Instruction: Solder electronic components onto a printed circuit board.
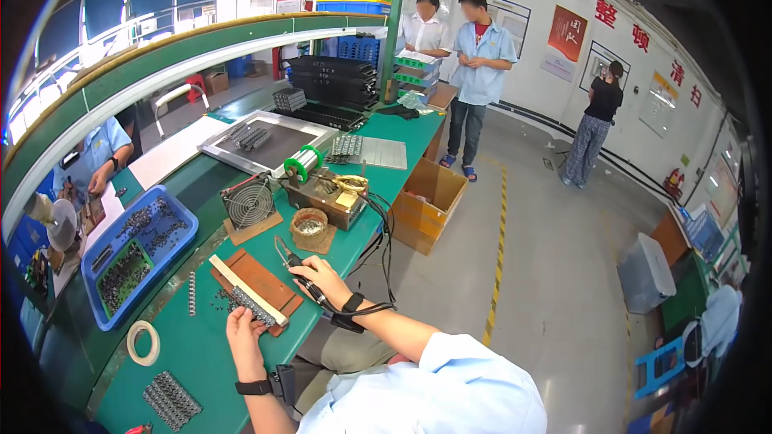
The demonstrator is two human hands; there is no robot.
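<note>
The person sits at a green surface and works with both hands over a brown board that lies at a slant near the front edge. The right hand is closed around the dark handle of a soldering iron, and the tip of the iron points up and to the left, above the board. A black cable runs from the handle past the wrist, where the person wears a black strap. The left hand rests at the lower end of the board, and its fingers press on a row of small grey parts that lie along a pale strip on the board; the hand is half closed on them. More loose small parts lie on the surface just beside the board. Behind the board stand a round brown holder with metal wool, a small fan and a soldering station with a green spool of wire on it. To the left there is a blue tray with many dark parts, and near the front a roll of tape. Far behind, three people stand on the grey floor.
</note>
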